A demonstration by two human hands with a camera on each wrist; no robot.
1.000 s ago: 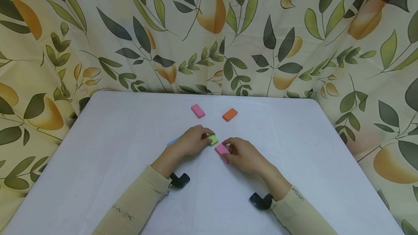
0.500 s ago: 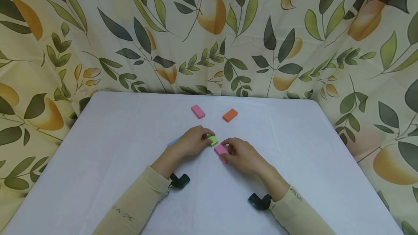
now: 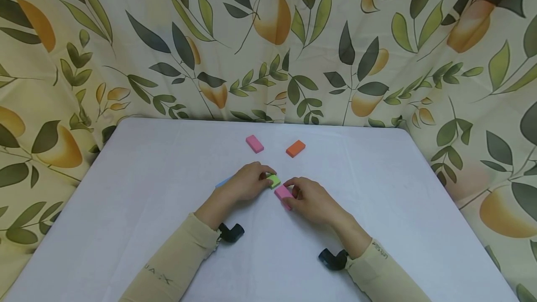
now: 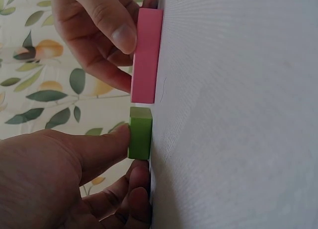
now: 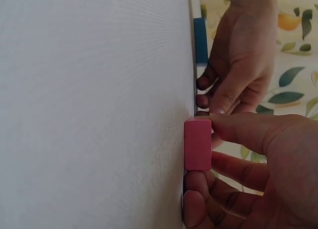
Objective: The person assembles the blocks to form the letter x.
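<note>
Between thumb and fingers my left hand [image 3: 247,181] pinches a green block [image 3: 274,181], which lies on the white cloth. My right hand [image 3: 315,199] pinches a pink block [image 3: 283,195] by its sides, just to the right and nearer me. In the left wrist view the pink block [image 4: 147,57] stands end to end with the green block [image 4: 140,133], a thin gap between them. The right wrist view shows the pink block's end face [image 5: 198,145], with the left hand [image 5: 243,60] behind it; the green block is hidden there.
Farther back lie a second pink block [image 3: 254,143] and an orange block [image 3: 295,148]. A blue block [image 3: 222,181] is partly hidden behind the left hand. The white-covered table [image 3: 168,153] meets a leaf-patterned curtain [image 3: 235,59] at its far edge.
My right hand has shifted the pink block slightly left, closer to the green block. The left hand stays where it was on the green block.
</note>
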